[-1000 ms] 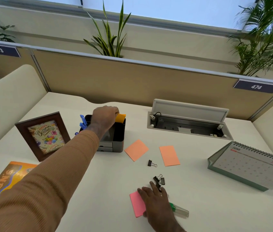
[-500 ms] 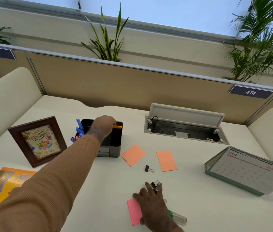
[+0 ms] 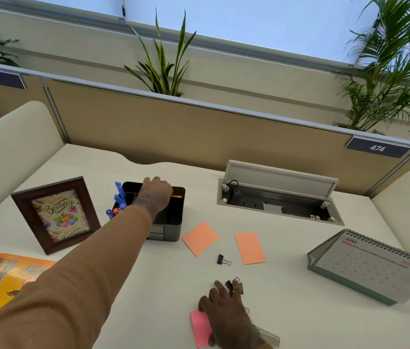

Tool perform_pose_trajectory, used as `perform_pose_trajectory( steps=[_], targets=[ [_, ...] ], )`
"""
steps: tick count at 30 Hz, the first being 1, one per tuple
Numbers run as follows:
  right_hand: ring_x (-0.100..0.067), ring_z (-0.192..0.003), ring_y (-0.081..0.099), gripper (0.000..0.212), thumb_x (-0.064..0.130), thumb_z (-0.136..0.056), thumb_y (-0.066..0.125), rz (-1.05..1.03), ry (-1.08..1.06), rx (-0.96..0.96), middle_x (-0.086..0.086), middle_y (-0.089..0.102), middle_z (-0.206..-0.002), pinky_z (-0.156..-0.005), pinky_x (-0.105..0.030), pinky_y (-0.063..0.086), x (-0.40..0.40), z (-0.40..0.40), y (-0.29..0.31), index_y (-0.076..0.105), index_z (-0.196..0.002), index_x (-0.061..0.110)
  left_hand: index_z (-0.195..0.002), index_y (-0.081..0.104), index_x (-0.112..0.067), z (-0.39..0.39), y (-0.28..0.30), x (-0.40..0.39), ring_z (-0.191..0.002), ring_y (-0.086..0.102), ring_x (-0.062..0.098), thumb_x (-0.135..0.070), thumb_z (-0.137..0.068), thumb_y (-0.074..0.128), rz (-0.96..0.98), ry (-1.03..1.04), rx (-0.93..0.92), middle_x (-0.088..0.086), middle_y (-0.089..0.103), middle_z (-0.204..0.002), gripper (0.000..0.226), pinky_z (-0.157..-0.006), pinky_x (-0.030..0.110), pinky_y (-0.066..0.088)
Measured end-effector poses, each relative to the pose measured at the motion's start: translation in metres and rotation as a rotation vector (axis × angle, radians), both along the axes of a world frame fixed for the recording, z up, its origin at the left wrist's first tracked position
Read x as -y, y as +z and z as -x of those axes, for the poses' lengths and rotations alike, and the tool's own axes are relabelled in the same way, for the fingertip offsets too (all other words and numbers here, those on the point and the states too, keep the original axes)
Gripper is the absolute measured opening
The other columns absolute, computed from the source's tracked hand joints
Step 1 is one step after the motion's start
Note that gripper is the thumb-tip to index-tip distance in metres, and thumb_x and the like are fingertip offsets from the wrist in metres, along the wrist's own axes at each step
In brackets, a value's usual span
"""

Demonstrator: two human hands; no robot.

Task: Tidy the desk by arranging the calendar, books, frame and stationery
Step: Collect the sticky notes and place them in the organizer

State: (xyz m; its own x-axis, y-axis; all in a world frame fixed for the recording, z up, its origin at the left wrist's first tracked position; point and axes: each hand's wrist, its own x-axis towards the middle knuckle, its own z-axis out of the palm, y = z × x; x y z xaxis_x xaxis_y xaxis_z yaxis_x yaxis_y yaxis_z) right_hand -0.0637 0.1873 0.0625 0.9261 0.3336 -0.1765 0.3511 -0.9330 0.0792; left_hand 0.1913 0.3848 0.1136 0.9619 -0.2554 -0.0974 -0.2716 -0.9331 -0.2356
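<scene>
Left hand (image 3: pixel 155 195) over the black organiser (image 3: pixel 171 217), knuckles curled; grip unclear. The orange note pad (image 3: pixel 176 196), tall above the rim a second ago, now shows only a sliver: nearly stowed. Right hand (image 3: pixel 226 316) lies flat, fingers spread, on the pink note (image 3: pixel 199 326) and binder clips (image 3: pixel 236 285), near side of the organiser. Two orange notes (image 3: pixel 200 238), one loose clip (image 3: pixel 223 259), right of it, unsorted. Frame (image 3: pixel 55 215) and book (image 3: pixel 2 280) to its left, calendar (image 3: pixel 375 265) far right on the bench (image 3: pixel 287 311)
</scene>
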Motion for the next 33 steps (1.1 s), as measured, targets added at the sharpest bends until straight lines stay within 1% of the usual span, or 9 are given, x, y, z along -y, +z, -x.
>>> perform_pose_trajectory(
  steps=[6, 11, 17, 20, 22, 24, 28, 31, 33],
  targets=[
    [-0.009, -0.088, 0.073, 0.059, 0.057, -0.004, 0.076, -0.007, -0.013, -0.003, 0.012, 0.066, -0.066, -0.071, -0.046, 0.060, -0.001, -0.001, 0.002, 0.068, -0.057, 0.031, -0.115, 0.064, -0.020, 0.002, 0.005, -0.002, -0.103, 0.051, 0.022, -0.017, -0.090, 0.051, 0.070, 0.011, 0.084, 0.002, 0.061, -0.107, 0.029, -0.090, 0.040, 0.039],
    [-0.006, -0.089, 0.072, 0.064, 0.064, -0.005, 0.076, -0.004, 0.042, -0.047, 0.018, 0.064, -0.066, -0.073, -0.045, 0.061, 0.003, 0.001, -0.001, 0.067, -0.060, 0.032, -0.124, 0.062, -0.024, 0.013, 0.007, -0.002, -0.106, 0.053, 0.022, -0.022, -0.087, 0.051, 0.266, 0.028, 0.231, 0.000, 0.064, -0.116, 0.038, -0.092, 0.043, 0.041],
    [-0.002, -0.073, 0.067, 0.042, 0.059, -0.034, 0.074, -0.037, 0.127, 0.016, 0.019, 0.062, -0.066, -0.087, -0.040, 0.052, 0.009, 0.008, -0.009, 0.070, -0.067, 0.035, -0.115, 0.067, -0.025, 0.066, 0.011, 0.010, -0.096, 0.057, 0.023, -0.020, -0.089, 0.049, 0.531, -0.033, 0.360, -0.001, 0.067, -0.107, 0.032, -0.081, 0.040, 0.044],
    [-0.007, -0.064, 0.061, 0.039, 0.058, -0.040, 0.069, -0.046, 0.088, 0.017, 0.016, 0.060, -0.067, -0.077, -0.034, 0.035, 0.008, 0.008, -0.014, 0.069, -0.070, 0.033, -0.119, 0.066, -0.024, 0.112, -0.005, 0.022, -0.099, 0.058, 0.019, -0.020, -0.091, 0.048, 0.823, 0.003, 0.148, -0.003, 0.066, -0.107, 0.033, -0.086, 0.035, 0.047],
    [-0.009, -0.063, 0.062, 0.037, 0.056, -0.047, 0.068, -0.118, 0.008, 0.022, 0.014, 0.060, -0.071, -0.071, -0.033, 0.044, 0.007, 0.007, -0.012, 0.069, -0.076, 0.033, -0.118, 0.066, -0.026, 0.145, -0.021, 0.031, -0.100, 0.061, 0.013, -0.024, -0.092, 0.050, 0.982, 0.131, -0.062, -0.007, 0.067, -0.107, 0.030, -0.088, 0.027, 0.048],
    [-0.015, -0.073, 0.065, 0.036, 0.050, -0.065, 0.060, -0.265, -0.077, -0.002, 0.009, 0.062, -0.086, -0.070, -0.035, 0.049, 0.009, 0.003, -0.011, 0.067, -0.095, 0.031, -0.114, 0.069, -0.027, 0.175, -0.037, 0.036, -0.095, 0.064, 0.010, -0.035, -0.091, 0.056, 1.024, 0.248, -0.216, -0.010, 0.070, -0.105, 0.027, -0.085, 0.022, 0.048],
    [-0.017, -0.093, 0.060, 0.046, 0.048, -0.079, 0.049, -0.510, -0.229, -0.040, 0.009, 0.048, -0.115, -0.077, -0.032, 0.046, 0.007, -0.008, -0.004, 0.051, -0.122, 0.031, -0.091, 0.074, -0.022, 0.207, -0.044, 0.045, -0.079, 0.070, 0.016, -0.050, -0.088, 0.058, 1.316, 0.386, -0.607, -0.003, 0.074, -0.088, 0.033, -0.076, 0.037, 0.057],
    [-0.012, -0.106, 0.052, 0.052, 0.044, -0.080, 0.057, -0.645, -0.273, -0.033, 0.009, 0.043, -0.120, -0.086, -0.032, 0.050, 0.005, -0.015, 0.000, 0.045, -0.129, 0.031, -0.095, 0.073, -0.020, 0.203, -0.038, 0.046, -0.085, 0.069, 0.020, -0.035, -0.090, 0.063, 1.494, 0.448, -0.655, 0.001, 0.074, -0.091, 0.018, -0.070, 0.031, 0.057],
    [-0.009, -0.112, 0.046, 0.056, 0.040, -0.081, 0.063, -0.697, -0.284, -0.024, 0.009, 0.042, -0.124, -0.091, -0.028, 0.048, 0.008, -0.018, 0.001, 0.044, -0.133, 0.030, -0.094, 0.073, -0.019, 0.195, -0.033, 0.042, -0.087, 0.067, 0.017, -0.026, -0.089, 0.066, 1.503, 0.456, -0.618, 0.001, 0.073, -0.092, 0.011, -0.069, 0.028, 0.054]
  ],
)
